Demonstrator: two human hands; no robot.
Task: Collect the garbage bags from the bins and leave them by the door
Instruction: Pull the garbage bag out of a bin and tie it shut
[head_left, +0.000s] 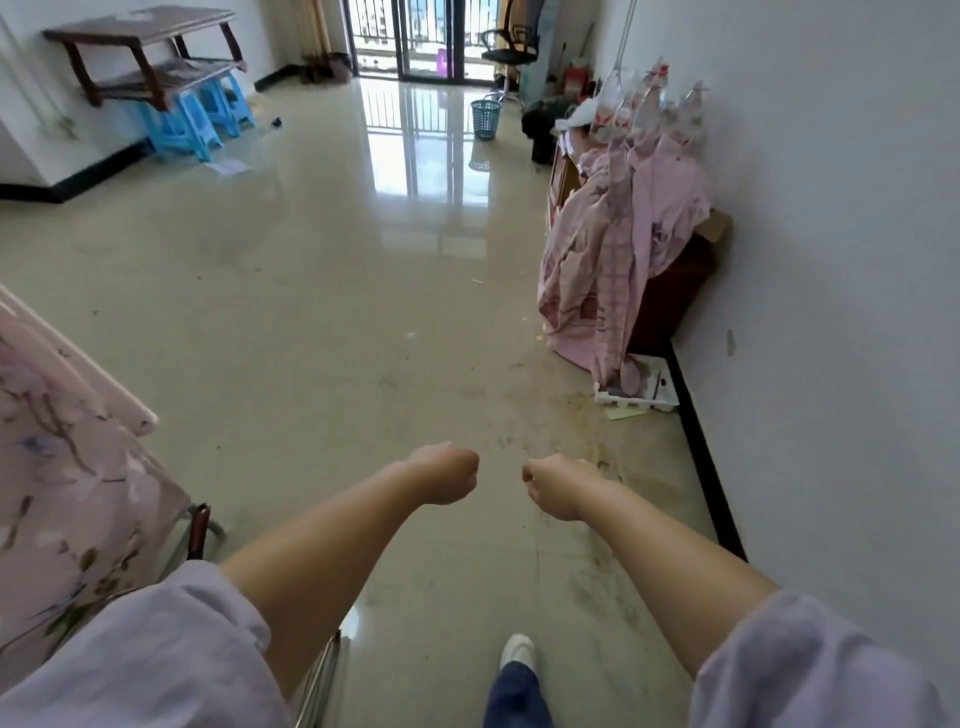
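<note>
So: floor (322, 291) runs long toward the balcony door; the blue bin (486, 119) stands far ahead, slightly right, upright, bag inside not discernible. My right hand (556, 486) is marginally nearer than left hand (447, 473). Both fisted, holding nothing.

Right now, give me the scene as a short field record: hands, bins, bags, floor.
left hand: closed fist, holding nothing
right hand: closed fist, holding nothing
bin: teal mesh basket on the floor at the far end, near the balcony door
garbage bag: none in hand; basket liner cannot be told
floor: glossy tile, dirt marks beside the right wall
right wall: pink cloth draped over furniture
</note>
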